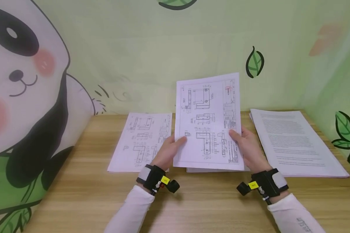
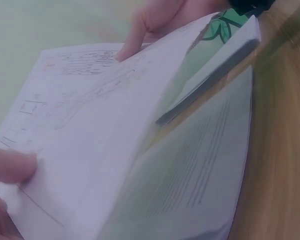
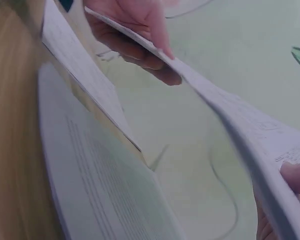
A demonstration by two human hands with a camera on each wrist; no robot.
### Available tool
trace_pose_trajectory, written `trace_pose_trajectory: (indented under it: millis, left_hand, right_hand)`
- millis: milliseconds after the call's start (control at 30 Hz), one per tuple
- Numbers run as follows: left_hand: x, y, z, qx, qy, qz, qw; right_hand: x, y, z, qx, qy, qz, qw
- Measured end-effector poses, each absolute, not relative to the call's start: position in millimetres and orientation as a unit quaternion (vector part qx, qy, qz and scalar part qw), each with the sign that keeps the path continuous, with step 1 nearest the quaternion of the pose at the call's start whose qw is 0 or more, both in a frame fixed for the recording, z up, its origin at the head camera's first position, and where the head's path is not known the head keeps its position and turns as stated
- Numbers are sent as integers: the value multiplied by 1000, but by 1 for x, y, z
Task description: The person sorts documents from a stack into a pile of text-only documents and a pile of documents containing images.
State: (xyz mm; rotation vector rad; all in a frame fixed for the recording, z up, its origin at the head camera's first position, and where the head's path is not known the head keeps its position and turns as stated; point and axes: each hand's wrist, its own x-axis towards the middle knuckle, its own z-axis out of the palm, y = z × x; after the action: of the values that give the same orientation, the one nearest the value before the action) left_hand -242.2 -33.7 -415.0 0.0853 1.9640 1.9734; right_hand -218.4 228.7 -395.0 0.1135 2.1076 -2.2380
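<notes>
Both hands hold up a stack of paper sheets (image 1: 204, 119), its top page printed with a technical drawing. The left hand (image 1: 170, 149) grips the left edge, thumb on the front and fingers behind. On the opposite edge the right hand (image 1: 248, 145) grips in the same way, its thumb over the drawing's lower right. In the right wrist view the stack (image 3: 230, 125) appears edge-on and slightly bowed, raised above the table. Beneath it lies a page of printed text (image 2: 190, 165), mostly hidden from the head view by the raised sheets.
At the left on the wooden table (image 1: 84, 194) lies a pile of drawing sheets (image 1: 125, 149). A thicker pile of text pages (image 1: 297, 142) lies at the right. Behind stands a green backdrop (image 1: 134, 58) with a panda and leaves.
</notes>
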Motion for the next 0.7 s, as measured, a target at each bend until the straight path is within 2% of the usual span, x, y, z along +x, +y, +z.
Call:
trace_pose_trajectory:
  millis: [167,367,700]
  left_hand:
    - [-238,-57,-413,15,727,671,147]
    - [-232,-84,-411,-1,752,646,132]
    - [-232,-138,-411,-42,822,563,71]
  right_hand:
    - [-220,209,-398,17,701,-710,67]
    - [-221,191,-397,-57,711,-690,125]
    - [-232,143,-402,-58,726,-673,128]
